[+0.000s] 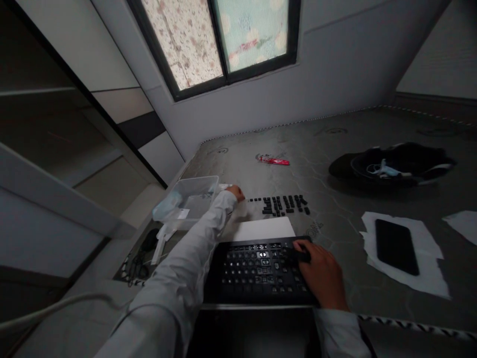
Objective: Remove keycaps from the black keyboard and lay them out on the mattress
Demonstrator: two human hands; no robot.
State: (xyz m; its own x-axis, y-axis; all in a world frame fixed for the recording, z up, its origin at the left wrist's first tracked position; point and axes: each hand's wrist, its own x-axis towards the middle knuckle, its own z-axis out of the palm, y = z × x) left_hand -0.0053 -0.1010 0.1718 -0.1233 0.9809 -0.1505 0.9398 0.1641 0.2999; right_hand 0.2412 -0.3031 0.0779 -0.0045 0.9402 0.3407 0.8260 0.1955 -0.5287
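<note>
A black keyboard (238,286) lies in front of me with many of its keycaps off, baring the switch spots. My right hand (323,273) is closed around a short black tool (300,255) over the keyboard's right side; its exact kind is too dark to tell. Beyond the keyboard, my left hand (236,193) reaches forward with its fingers closed at the left end of the loose black keycaps (286,204), set out in rows. Whatever it may pinch is hidden. A white sheet (261,228) lies between the keyboard and the keycaps.
A see-through plastic box (197,181) stands left of my left arm. Behind the keycaps lies a red packet (275,160). To the right are a black cap (343,166) with a mask in it and a dark phone-shaped slab (397,247) on white paper (432,253). Cables (139,266) lie at the left edge.
</note>
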